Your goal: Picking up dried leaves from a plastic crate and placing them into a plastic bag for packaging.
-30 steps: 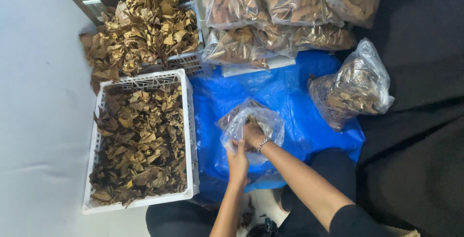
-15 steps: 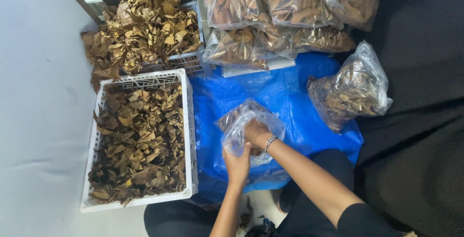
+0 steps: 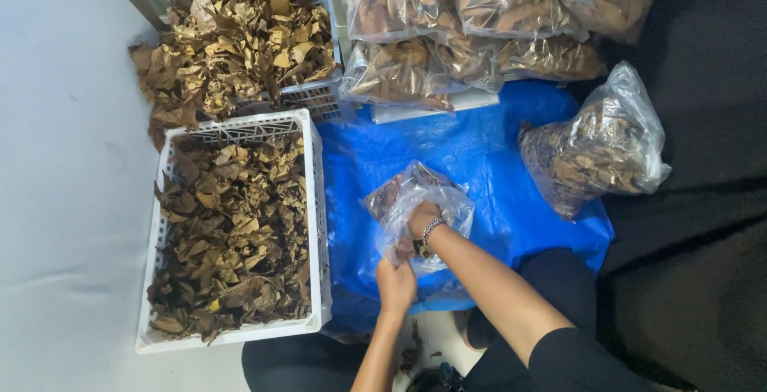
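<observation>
1. The bag (image 3: 415, 208), clear plastic and partly filled with dried brown leaves, lies on the blue sheet (image 3: 479, 152) just in front of my knees, its mouth turned toward me.
2. My left hand (image 3: 395, 280) is clenched on the bag's near edge; I judge this keeps the mouth open and steady.
3. My right hand (image 3: 422, 220) is pushed inside the bag to the wrist, bracelet showing at the opening. Plastic hides the fingers, so I cannot tell whether they grip leaves or lie loose.
4. The white crate (image 3: 240, 236) of leaves sits just left of the sheet, near at hand.
5. Beyond it a second crate (image 3: 315, 92) is heaped over its rim, and sealed bags (image 3: 471, 16) are stacked at the sheet's far edge. One full bag (image 3: 595, 148) lies apart on the right.
6. Against a second ago, the right hand has gone deeper into the bag; the left has kept its place.
</observation>
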